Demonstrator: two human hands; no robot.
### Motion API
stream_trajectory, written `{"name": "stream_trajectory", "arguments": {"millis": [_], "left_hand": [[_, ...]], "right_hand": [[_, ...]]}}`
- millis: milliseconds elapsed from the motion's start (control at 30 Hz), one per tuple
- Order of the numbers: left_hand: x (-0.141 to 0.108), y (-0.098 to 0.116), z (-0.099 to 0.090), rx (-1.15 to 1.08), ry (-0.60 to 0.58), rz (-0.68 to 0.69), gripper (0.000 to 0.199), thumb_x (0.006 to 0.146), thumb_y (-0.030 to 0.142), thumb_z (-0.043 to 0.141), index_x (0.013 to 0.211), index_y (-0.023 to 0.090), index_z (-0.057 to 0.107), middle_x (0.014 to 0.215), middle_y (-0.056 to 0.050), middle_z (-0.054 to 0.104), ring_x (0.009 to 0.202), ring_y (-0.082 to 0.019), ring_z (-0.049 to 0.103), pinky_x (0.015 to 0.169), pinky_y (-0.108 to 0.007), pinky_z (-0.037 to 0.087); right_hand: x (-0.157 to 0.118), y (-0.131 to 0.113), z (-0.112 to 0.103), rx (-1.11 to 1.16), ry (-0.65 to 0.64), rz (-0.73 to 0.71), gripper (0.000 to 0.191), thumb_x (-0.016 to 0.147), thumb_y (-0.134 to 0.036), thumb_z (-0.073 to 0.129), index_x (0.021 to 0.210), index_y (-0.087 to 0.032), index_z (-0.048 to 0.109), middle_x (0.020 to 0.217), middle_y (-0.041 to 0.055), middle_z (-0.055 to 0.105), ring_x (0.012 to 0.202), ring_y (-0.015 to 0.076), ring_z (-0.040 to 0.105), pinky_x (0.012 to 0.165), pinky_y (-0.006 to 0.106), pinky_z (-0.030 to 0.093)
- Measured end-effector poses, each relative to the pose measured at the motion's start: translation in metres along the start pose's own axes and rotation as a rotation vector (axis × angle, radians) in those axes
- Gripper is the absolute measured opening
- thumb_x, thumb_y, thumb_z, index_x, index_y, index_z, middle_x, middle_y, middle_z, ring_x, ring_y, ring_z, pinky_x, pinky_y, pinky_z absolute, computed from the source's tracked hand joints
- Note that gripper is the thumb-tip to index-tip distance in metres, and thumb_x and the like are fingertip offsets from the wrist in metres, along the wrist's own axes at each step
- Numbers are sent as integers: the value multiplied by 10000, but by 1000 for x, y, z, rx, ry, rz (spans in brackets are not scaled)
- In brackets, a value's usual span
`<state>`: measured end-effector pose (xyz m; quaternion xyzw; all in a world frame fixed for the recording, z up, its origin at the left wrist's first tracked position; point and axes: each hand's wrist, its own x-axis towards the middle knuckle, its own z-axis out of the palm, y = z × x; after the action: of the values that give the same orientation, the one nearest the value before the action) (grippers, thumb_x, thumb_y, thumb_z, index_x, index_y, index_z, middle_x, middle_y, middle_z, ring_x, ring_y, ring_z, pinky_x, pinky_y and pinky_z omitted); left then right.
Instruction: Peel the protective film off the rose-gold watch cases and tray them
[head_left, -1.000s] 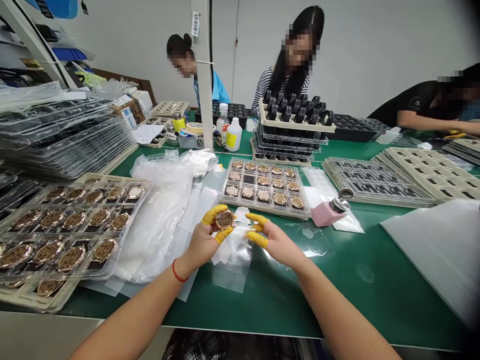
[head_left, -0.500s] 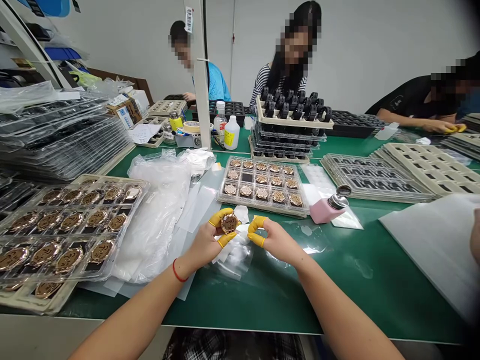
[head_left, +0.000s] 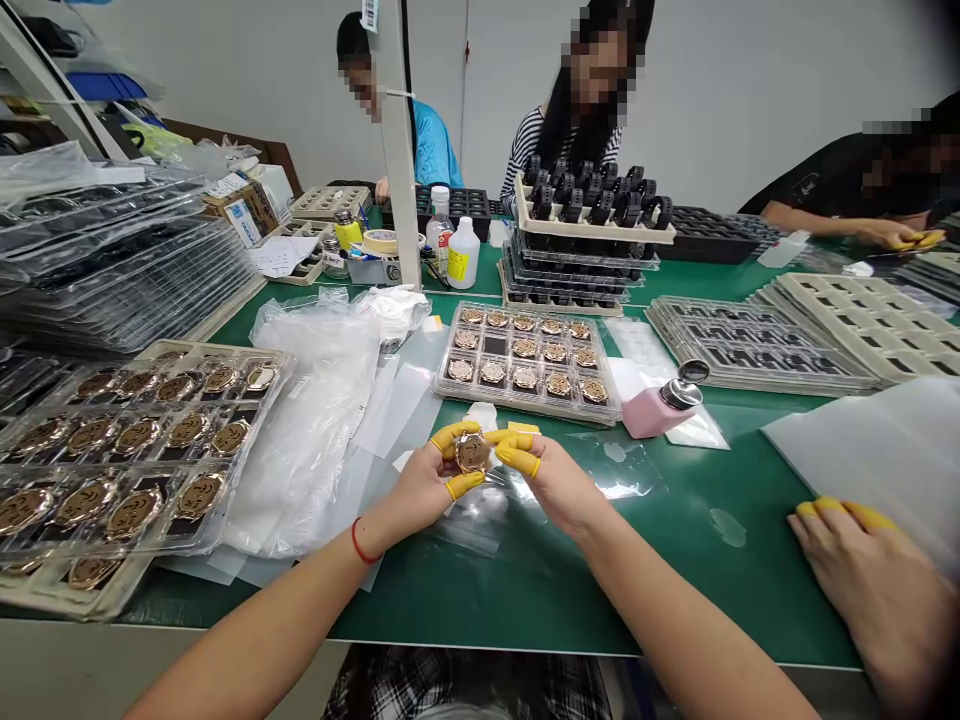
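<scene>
A rose-gold round watch case (head_left: 472, 453) sits between the finger and thumb of my left hand (head_left: 427, 485), its marked flat side toward me. My right hand (head_left: 559, 480) has its fingertips drawn together at the case's right edge; what they pinch there is too small and blurred to make out. Both hands wear yellow finger cots. Under them lie clear plastic film (head_left: 472, 525) and white paper scraps. Just beyond is a clear tray (head_left: 525, 408) of similar watch cases, one slot showing only its dark bottom.
At left, another clear tray (head_left: 247, 440) of watch cases stands beside crumpled plastic bags (head_left: 315, 430). A pink pump bottle (head_left: 651, 415) stands right of the middle tray. Watch-filled stacked trays (head_left: 600, 235) rise at the back. A co-worker's hand (head_left: 870, 570) rests at right by a white sheet (head_left: 862, 440).
My right fingers have come in from the right to meet the watch case, which has shifted slightly right in my left hand. A co-worker's hand has come into view at right.
</scene>
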<state>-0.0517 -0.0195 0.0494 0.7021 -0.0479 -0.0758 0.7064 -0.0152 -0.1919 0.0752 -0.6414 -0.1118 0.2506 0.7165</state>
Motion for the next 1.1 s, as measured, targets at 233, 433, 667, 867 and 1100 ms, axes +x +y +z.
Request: {"name": "stream_trajectory", "arguments": {"millis": [233,433,667,867,1100], "left_hand": [[-5,0,2,16,-39,6,499,747,253,664,1203,215,463,1122,-55,617,969,-195,620,833,-293,526],[-5,-2,2,8,-57,5,502,745,228,664,1206,220,465,1119,-51,615,968,-187,617,849,-289,518],[-6,1,1,8,-69,-8,511,745,226,664,1212,211,456,1131,-55,612,972,-187,613,851,-300,516],[-5,0,2,18,-68,-10,505,749,223,658,1212,210,458,1141,-56,608,973,-186,612,855,-297,511],[-1,0,2,-66,-33,-87,549,726,221,683,1214,208,434,1107,-67,605,972,-208,619,876,-348,503]], "right_hand": [[-2,1,7,28,-5,28,248,697,-418,683,771,-181,675,860,32,656,843,177,571,824,327,422],[-1,2,7,27,0,42,258,676,-427,694,736,-179,660,794,19,642,815,168,562,785,308,419],[0,1,7,24,8,67,246,657,-403,705,702,-171,638,784,17,625,773,151,539,765,296,403],[-1,2,9,15,12,69,235,660,-384,699,693,-167,616,766,13,607,752,143,520,750,290,398],[9,11,-14,-661,191,-115,188,798,-329,552,913,-190,601,979,58,609,951,209,523,861,359,389]]}}
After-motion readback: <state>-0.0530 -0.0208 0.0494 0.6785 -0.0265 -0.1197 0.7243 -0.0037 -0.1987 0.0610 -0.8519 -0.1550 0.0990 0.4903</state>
